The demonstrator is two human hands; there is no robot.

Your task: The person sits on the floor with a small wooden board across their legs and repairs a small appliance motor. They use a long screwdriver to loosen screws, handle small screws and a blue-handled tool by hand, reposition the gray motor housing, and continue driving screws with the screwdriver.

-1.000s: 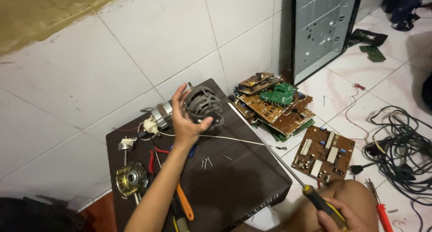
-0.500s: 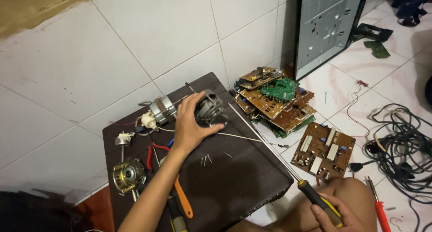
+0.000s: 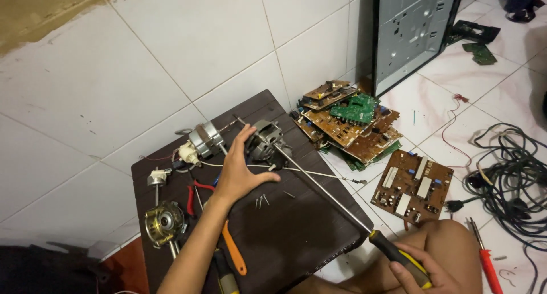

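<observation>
My left hand [image 3: 239, 171] rests open-fingered against a grey electric motor [image 3: 263, 141] on a dark brown board [image 3: 296, 225], steadying it. My right hand [image 3: 424, 268] grips the black-and-yellow handle of a long screwdriver [image 3: 319, 186], whose thin shaft reaches up to the motor. Beside the motor lies a second, silver motor [image 3: 205, 139] with white wires. A few small screws [image 3: 262, 201] lie on the board just below my left hand.
A brass-coloured motor part [image 3: 164, 221], red-handled pliers [image 3: 196, 194] and an orange-handled tool [image 3: 233, 254] lie on the board's left. Stacked circuit boards [image 3: 353, 123], one loose board [image 3: 413, 183], black cables [image 3: 513, 174], a red screwdriver [image 3: 487, 260] and a metal panel [image 3: 413, 26] are on the tiled floor.
My left hand has slid off the top of the motor to its left side. The screwdriver shaft has swung up so its tip now reaches the motor.
</observation>
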